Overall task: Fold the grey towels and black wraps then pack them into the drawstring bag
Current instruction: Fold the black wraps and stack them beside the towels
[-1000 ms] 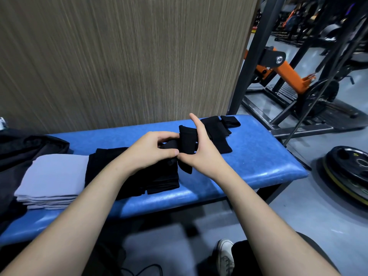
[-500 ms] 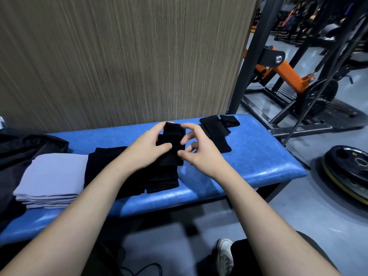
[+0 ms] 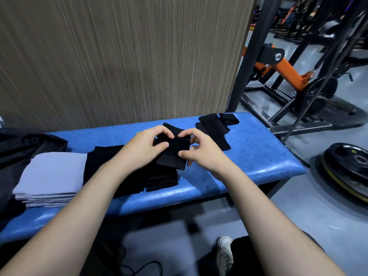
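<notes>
Left hand (image 3: 148, 148): it is pinching the left side of a folded black wrap (image 3: 175, 148), thumb on top, fingers curled over the far edge.
Right hand (image 3: 201, 151): it is pinching the right side of the same wrap, with the thumb tip pressing on its near right edge and the pointer finger hooking over the top corner.
The wrap: it is sitting between the two hands, just above the bench (image 3: 249, 156), over the right end of the black pile.
Black pile (image 3: 127, 172): folded black cloths are lying stacked in the middle of the bench, partly under the left arm.
Grey towels (image 3: 49, 176): they are lying folded in a neat stack, just left of the black pile.
Loose wraps (image 3: 216, 126): a few more black wraps are lying at the far right of the bench, near the right hand but not touching it.
Bag: a dark cloth heap (image 3: 25, 146) is lying at the left end; I cannot tell if it is the bag or what is inside.
</notes>
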Available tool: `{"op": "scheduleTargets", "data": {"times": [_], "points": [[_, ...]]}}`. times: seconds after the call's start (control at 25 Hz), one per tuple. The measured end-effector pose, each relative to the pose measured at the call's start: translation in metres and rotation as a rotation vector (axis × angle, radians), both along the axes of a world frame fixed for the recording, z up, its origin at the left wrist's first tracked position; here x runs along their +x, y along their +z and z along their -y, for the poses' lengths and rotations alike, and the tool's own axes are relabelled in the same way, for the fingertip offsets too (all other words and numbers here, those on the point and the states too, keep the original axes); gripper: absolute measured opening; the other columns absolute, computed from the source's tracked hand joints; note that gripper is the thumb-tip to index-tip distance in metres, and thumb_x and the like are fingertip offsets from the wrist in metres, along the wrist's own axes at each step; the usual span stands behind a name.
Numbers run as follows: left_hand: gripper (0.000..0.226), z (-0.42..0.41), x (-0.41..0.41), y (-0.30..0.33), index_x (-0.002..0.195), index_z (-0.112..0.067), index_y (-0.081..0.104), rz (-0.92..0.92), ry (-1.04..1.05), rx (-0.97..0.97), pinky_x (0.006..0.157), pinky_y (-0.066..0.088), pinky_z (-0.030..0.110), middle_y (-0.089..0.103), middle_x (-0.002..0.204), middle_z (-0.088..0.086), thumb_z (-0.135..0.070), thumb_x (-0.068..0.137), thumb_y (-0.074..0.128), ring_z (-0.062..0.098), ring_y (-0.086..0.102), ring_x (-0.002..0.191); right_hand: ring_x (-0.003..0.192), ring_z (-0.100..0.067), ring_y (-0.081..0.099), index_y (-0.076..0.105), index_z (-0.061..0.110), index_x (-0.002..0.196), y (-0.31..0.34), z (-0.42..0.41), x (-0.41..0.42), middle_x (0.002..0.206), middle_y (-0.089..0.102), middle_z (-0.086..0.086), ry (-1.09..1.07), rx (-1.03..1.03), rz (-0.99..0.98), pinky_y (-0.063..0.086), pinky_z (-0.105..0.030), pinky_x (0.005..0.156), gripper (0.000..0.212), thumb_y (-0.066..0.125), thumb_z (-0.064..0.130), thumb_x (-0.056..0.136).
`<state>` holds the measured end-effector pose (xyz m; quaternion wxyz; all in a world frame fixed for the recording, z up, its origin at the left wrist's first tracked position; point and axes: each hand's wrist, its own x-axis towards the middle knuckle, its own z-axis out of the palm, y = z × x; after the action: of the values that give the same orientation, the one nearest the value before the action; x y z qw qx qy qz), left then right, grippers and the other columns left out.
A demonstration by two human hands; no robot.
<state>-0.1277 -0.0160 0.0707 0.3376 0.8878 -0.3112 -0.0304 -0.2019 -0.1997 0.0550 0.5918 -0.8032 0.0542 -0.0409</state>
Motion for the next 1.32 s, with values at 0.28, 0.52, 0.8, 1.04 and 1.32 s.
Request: {"op": "scheduleTargets", "data": {"times": [0.28, 0.52, 0.8, 1.04, 1.32], "points": [[0.051, -0.014, 0.0, 0.003, 0.128, -0.038, 0.057, 0.057, -0.04, 0.242, 0.085, 0.038, 0.027, 0.048, 0.107, -0.012, -0.031, 0.082, 0.078, 0.009, 0.046, 0.095, 0.061, -0.024, 0.054, 0.06, 0.013, 0.102, 0.0, -0.008, 0.005, 0.097, 0.058, -0.013, 0.023, 0.029, -0.006, 0.05, -0.037, 0.061, 0.026, 0.064, -0.006, 0.085], [0.053, -0.027, 0.002, 0.0, 0.131, -0.039, 0.057, 0.05, -0.009, 0.302, 0.089, 0.043, 0.029, 0.047, 0.112, -0.012, -0.036, 0.083, 0.077, 0.008, 0.047, 0.095, 0.058, -0.022, 0.054, 0.062, 0.008, 0.107, -0.002, -0.017, 0.007, 0.094, 0.054, -0.009, 0.011, -0.02, -0.066, 0.045, -0.02, 0.054, 0.021, 0.068, 0.001, 0.088], [0.054, -0.026, 0.007, -0.019, 0.136, -0.035, 0.055, 0.088, -0.021, 0.428, 0.095, 0.035, 0.028, 0.047, 0.119, -0.008, -0.038, 0.085, 0.073, 0.013, 0.045, 0.109, 0.064, -0.013, 0.055, 0.065, 0.017, 0.107, -0.027, -0.022, 0.022, 0.11, 0.059, -0.006, 0.023, -0.286, -0.072, 0.045, -0.02, 0.063, 0.023, 0.071, 0.009, 0.087], [0.052, -0.027, 0.007, -0.021, 0.132, -0.051, 0.051, 0.296, 0.042, 0.609, 0.106, 0.02, 0.034, 0.045, 0.136, -0.008, -0.06, 0.083, 0.064, 0.016, 0.033, 0.129, 0.079, 0.001, 0.047, 0.064, 0.022, 0.116, -0.035, -0.025, 0.025, 0.115, 0.046, -0.002, 0.095, -0.47, -0.039, 0.039, -0.021, 0.089, 0.032, 0.073, 0.013, 0.087], [0.044, -0.028, 0.005, -0.021, 0.122, -0.043, 0.059, 0.265, 0.015, 0.549, 0.114, 0.013, 0.034, 0.042, 0.146, -0.013, -0.057, 0.081, 0.068, 0.012, 0.032, 0.138, 0.081, -0.005, 0.047, 0.064, 0.021, 0.116, -0.034, -0.025, 0.025, 0.109, 0.049, -0.001, 0.086, -0.518, -0.011, 0.039, -0.022, 0.086, 0.034, 0.076, 0.019, 0.085]]}}
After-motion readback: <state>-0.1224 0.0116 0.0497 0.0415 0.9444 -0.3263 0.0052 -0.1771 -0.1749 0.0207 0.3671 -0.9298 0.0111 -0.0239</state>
